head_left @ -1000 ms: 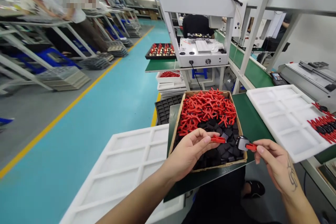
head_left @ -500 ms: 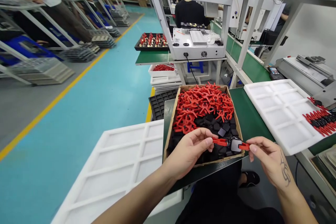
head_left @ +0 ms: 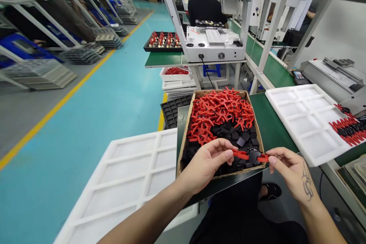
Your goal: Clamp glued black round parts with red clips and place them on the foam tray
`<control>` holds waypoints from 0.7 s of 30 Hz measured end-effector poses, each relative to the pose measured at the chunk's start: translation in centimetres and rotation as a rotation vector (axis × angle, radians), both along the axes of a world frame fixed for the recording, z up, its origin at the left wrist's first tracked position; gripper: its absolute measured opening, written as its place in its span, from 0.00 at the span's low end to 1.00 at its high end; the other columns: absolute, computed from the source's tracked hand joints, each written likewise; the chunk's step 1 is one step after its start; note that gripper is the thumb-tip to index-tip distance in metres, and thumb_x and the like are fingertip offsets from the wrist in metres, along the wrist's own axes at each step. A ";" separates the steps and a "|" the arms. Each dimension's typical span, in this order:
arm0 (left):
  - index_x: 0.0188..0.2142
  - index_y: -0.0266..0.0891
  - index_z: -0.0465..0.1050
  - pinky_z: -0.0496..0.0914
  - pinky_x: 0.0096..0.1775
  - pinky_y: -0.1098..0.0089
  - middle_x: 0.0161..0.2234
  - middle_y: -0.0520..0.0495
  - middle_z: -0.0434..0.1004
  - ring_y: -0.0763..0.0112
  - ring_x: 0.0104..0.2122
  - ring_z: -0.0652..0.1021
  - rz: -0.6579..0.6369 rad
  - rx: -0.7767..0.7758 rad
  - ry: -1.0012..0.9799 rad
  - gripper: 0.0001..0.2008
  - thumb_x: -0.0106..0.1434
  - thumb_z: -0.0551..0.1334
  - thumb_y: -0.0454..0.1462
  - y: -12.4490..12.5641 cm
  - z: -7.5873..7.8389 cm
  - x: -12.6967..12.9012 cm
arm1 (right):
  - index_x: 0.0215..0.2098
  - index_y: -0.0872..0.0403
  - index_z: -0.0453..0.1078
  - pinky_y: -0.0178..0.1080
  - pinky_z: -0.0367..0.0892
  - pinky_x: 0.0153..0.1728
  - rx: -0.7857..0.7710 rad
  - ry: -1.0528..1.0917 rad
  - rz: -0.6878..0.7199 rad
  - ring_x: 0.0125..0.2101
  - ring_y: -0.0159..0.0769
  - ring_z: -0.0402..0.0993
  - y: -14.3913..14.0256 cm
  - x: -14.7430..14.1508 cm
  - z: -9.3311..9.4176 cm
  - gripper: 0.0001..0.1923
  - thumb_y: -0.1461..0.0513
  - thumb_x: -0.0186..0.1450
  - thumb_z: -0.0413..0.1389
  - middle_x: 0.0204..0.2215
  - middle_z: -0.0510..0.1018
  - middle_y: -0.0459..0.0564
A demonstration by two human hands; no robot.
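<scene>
A cardboard box [head_left: 183,143] on the green bench holds a heap of red plastic pieces [head_left: 220,112] at the back and black square parts [head_left: 240,137] at the front. Over its near edge my left hand [head_left: 207,164] pinches a red piece [head_left: 240,154] by one end. My right hand [head_left: 288,169] pinches the other red end, with a black part [head_left: 253,156] joined between the two hands.
A white foam tray [head_left: 126,179] with empty pockets lies at the left. Another white tray [head_left: 303,122] at the right carries a row of finished red-and-black pieces [head_left: 347,129]. A white machine [head_left: 214,47] stands behind the box. Other people work at far benches.
My hands have come together: the red piece in my left hand now meets the black part held by my right. The view has tilted slightly down.
</scene>
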State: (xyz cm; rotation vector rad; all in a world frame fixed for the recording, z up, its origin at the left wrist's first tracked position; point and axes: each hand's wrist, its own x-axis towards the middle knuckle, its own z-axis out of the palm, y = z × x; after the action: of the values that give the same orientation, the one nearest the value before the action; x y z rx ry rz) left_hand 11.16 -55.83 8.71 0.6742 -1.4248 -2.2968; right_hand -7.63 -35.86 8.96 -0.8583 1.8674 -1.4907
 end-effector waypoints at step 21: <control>0.40 0.39 0.80 0.72 0.42 0.65 0.41 0.45 0.85 0.69 0.34 0.78 0.026 -0.009 -0.015 0.16 0.60 0.78 0.45 0.1 -0.5 -0.3 | 0.42 0.51 0.84 0.38 0.76 0.32 -0.003 -0.011 -0.068 0.27 0.37 0.79 -0.4 0.9 0.5 0.15 0.49 0.67 0.69 0.26 0.83 0.47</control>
State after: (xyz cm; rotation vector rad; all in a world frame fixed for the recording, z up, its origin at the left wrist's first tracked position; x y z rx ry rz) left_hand 10.88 -55.68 8.17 0.7048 -1.4240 -2.2692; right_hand -6.72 -36.29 9.50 -0.7939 1.9041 -1.5369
